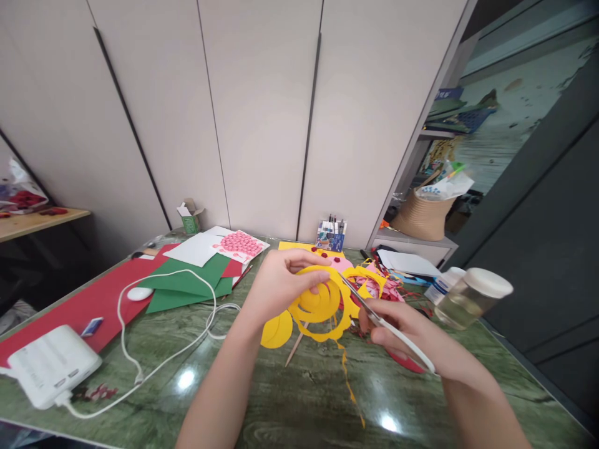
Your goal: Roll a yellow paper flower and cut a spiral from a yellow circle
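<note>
My left hand (pixel 292 277) pinches a yellow paper spiral (pixel 322 305) between thumb and fingers, above the table. Its outer edge is cut wavy, and a thin yellow strip (pixel 347 380) dangles below it. My right hand (pixel 395 321) grips white-handled scissors (pixel 402 342), their blades meeting the spiral's upper right edge. How far the blades are apart is hard to see. Under the spiral lie a yellow paper disc (pixel 277 330) and a wooden stick (pixel 296 350). Yellow paper offcuts (pixel 369 280) and pink and red scraps (pixel 390 288) lie behind my right hand.
At left are a white power adapter (pixel 53 365) with a looping cable (pixel 175 355), green paper (pixel 187 287) and red paper (pixel 93 305). A lidded jar (pixel 470 299) and a white bottle (pixel 444 284) stand at right. A pen box (pixel 331 236) stands by the cabinet (pixel 262 125).
</note>
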`<action>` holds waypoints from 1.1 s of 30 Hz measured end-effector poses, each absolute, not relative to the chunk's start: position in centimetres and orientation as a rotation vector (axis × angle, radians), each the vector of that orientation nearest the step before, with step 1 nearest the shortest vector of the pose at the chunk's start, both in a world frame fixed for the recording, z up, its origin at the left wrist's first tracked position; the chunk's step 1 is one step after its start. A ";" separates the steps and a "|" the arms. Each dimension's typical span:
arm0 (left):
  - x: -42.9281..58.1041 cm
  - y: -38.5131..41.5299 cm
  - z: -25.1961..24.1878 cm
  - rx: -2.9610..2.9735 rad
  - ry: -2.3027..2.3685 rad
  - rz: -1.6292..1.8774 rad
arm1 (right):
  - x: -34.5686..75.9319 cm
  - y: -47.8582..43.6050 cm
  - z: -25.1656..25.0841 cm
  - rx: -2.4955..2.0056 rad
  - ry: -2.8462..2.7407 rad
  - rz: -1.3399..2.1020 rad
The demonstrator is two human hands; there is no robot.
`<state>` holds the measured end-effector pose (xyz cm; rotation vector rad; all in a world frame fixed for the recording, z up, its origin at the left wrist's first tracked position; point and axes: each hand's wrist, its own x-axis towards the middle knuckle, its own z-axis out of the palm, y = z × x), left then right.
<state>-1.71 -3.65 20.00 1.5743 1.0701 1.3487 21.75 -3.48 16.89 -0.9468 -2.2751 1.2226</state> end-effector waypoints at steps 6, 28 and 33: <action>-2.2 -4.0 20.3 1.664 1.071 1.284 | 22.0 -3.4 16.7 -0.956 -2.316 1.229; -3.9 -3.6 20.4 1.633 1.061 1.154 | 21.9 -3.4 17.4 -1.035 -2.427 1.177; -4.0 -3.4 20.3 1.643 1.053 1.159 | 21.6 -3.6 17.3 -1.062 -2.395 1.210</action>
